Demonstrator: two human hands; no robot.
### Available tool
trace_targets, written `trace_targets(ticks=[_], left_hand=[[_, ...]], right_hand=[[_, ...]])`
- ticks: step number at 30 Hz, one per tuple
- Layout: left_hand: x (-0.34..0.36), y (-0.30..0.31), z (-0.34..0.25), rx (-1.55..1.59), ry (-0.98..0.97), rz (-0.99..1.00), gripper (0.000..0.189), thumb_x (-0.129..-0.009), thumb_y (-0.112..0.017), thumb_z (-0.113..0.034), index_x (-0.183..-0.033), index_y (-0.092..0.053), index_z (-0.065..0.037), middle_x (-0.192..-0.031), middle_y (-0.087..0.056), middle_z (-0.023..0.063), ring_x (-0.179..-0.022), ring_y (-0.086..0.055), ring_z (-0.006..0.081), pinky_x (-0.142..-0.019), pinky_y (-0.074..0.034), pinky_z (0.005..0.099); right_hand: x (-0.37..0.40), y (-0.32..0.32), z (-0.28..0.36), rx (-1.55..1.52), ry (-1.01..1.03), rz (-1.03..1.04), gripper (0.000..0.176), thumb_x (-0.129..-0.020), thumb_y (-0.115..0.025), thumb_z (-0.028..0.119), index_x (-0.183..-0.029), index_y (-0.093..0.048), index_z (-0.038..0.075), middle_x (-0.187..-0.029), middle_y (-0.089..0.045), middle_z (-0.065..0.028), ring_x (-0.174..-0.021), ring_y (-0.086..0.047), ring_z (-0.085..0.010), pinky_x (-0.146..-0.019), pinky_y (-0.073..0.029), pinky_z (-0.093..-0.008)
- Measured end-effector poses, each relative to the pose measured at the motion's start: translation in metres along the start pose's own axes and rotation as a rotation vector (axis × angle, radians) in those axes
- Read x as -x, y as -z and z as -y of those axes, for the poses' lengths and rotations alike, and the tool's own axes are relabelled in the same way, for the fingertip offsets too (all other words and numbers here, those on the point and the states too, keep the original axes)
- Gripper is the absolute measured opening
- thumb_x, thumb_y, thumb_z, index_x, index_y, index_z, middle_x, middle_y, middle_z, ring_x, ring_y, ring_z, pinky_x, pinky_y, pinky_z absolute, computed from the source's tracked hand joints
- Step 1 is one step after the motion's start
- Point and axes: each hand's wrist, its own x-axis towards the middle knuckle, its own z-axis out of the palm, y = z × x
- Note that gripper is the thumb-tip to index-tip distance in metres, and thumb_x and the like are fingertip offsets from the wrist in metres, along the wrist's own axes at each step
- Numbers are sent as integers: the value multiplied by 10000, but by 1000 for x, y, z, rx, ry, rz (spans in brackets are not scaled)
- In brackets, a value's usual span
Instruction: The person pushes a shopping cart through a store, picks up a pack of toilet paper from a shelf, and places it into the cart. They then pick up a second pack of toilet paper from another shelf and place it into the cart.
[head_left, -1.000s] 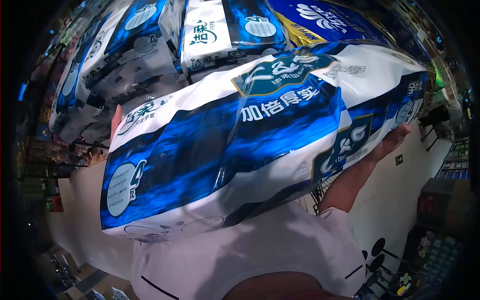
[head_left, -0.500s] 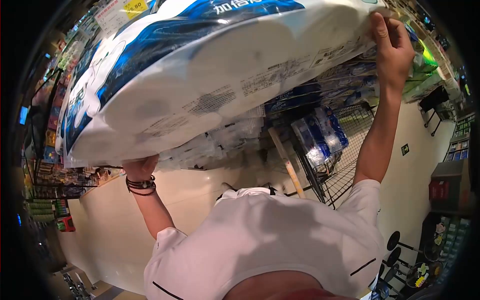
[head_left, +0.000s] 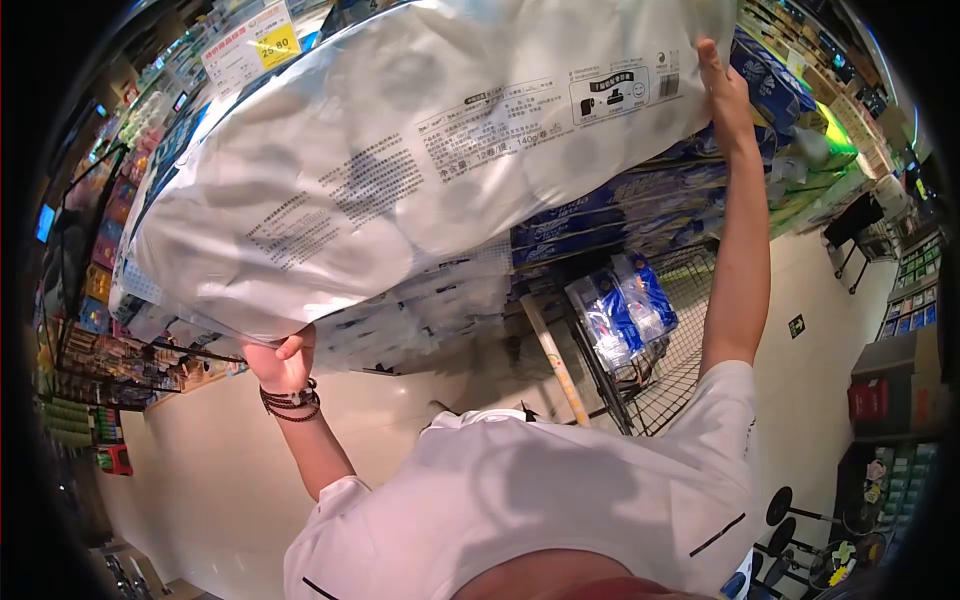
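A large plastic-wrapped pack of toilet paper spans the upper part of the view, tilted so that its white printed side with a barcode faces me. Round roll shapes show through the wrap. My left hand, with dark beaded bracelets at the wrist, grips the pack's lower left edge; its fingertips are hidden beneath. At the pack's right end, my right hand is closed on the edge, with the thumb in front and the other fingers partly hidden.
Below the pack's right half stands a wire shopping cart holding blue-and-white packages. Stacked blue packs lie behind it. A price sign hangs at upper left. Cardboard boxes stand at the right.
The pack has tipped, so its printed white side now faces me more fully and the blue front has turned away. My right hand has moved left and slightly down with it.
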Motion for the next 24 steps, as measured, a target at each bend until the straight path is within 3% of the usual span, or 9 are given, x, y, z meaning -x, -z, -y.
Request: trace_targets(ticks=[1,2,6,9,10,13,14,22,24], left_hand=[[0,-2,3,-12,-5,-19,423,-1023,-502,-441,-1237,-627,-98,-1197,-674,71,-795,-633,175,-450,-473,243],[0,-4,4,-26,-11,-39,435,-1019,-508,-465,-1238,-626,-108,-1188,-678,64,-795,-632,170,-457,-474,247],[-1,7,3,-2,7,13,473,-1007,-522,-529,-1244,-625,-134,-1193,-680,40,-810,-634,159,-477,-476,259],[-3,2,5,-13,18,-15,478,-1003,-526,-538,-1258,-623,-145,-1206,-681,30,-833,-639,156,-480,-464,248],[-6,5,6,32,53,74,518,-978,-581,-518,-1305,-640,-120,-1289,-668,77,-887,-666,167,-514,-542,245],[-6,0,7,25,47,18,517,-975,-584,-520,-1301,-647,-125,-1283,-673,73,-895,-668,172,-528,-554,248],[-6,-4,8,29,45,-17,504,-984,-541,-564,-1266,-629,-156,-1230,-683,41,-854,-652,157,-524,-507,251],[-5,-4,7,5,56,-84,500,-974,-549,-552,-1263,-634,-153,-1221,-687,49,-888,-672,189,-563,-566,276],[-6,-7,9,14,59,-79,495,-976,-549,-547,-1264,-635,-154,-1227,-686,47,-910,-678,197,-567,-574,282]], right_hand=[[2,-1,2,-11,-9,0,901,-775,-659,844,-1106,-699,6,-999,-631,-12,-928,-571,-118,-876,-461,-289],[6,-3,5,-34,-51,17,978,-793,-639,842,-1262,-661,-16,-1163,-656,-75,-1086,-605,-174,-975,-458,-331],[7,-6,-12,-227,-81,98,1023,-885,-545,804,-1543,-393,36,-1475,-527,-128,-1326,-545,-260,-1066,-465,-399],[14,-12,-12,-375,-124,93,958,-918,-518,776,-1564,-367,85,-1488,-516,-108,-1339,-531,-251,-1064,-479,-418],[14,-12,-11,-410,-131,107,892,-950,-501,740,-1562,-372,104,-1468,-532,-102,-1325,-544,-244,-1061,-488,-416],[20,-12,-3,-449,-143,148,860,-966,-500,714,-1551,-384,94,-1456,-543,-97,-1311,-556,-237,-1050,-498,-406],[21,-12,-3,-458,-141,154,852,-968,-504,708,-1546,-389,92,-1451,-546,-96,-1305,-560,-235,-1046,-502,-406],[13,-8,-10,-513,-154,203,798,-979,-526,670,-1510,-423,83,-1424,-560,-89,-1265,-590,-221,-1016,-524,-399],[10,-10,-11,-494,-143,168,861,-934,-547,724,-1503,-444,87,-1428,-562,-89,-1281,-578,-214,-1031,-513,-390]])
